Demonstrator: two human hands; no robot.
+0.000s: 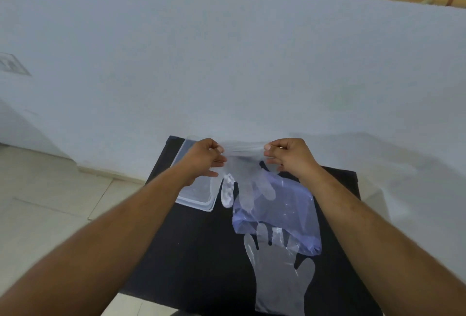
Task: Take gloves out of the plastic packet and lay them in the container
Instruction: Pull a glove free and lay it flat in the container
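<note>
**Clear glove stretched between both hands above the desk**

A black desk (pixel 191 252) stands against a pale blue wall (pixel 227 63), tiled floor (pixel 50 189) to its left. The left hand (pixel 204 161) and right hand (pixel 290 156) each have their grip pinched shut on the cuff of a clear glove (pixel 248 184), its fingers hanging over the bluish plastic packet (pixel 287 212). A clear container (pixel 199 197) sits under the left hand. A second glove (pixel 280 272) lies flat on the near side of the desk.

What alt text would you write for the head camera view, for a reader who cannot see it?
Two bare hands, left hand and right hand, hold a clear glove stretched by its cuff above a black table. Below lie a bluish plastic packet, a second glove lying flat, and a clear container at the left.
</note>
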